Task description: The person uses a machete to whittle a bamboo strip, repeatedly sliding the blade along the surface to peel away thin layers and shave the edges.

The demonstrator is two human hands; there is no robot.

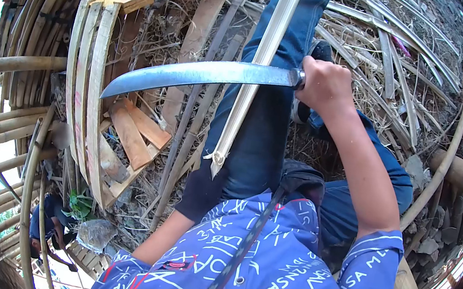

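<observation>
My right hand is closed in a fist around the handle of a long knife. The curved blade reaches out to the left of that hand, its tip well away from it, and crosses over a pale strip; whether steel and strip touch, I cannot tell. The strip slants over my leg, its splintered near end just beside my left hand, which wears a dark glove. I cannot tell whether those fingers grip the strip or merely rest by it. Left of my gloved hand stands a wooden crate with loose boards in it. Beyond my right hand, more strips lie on the littered ground. Farther off, behind the crate from my left hand, another person is partly visible.
</observation>
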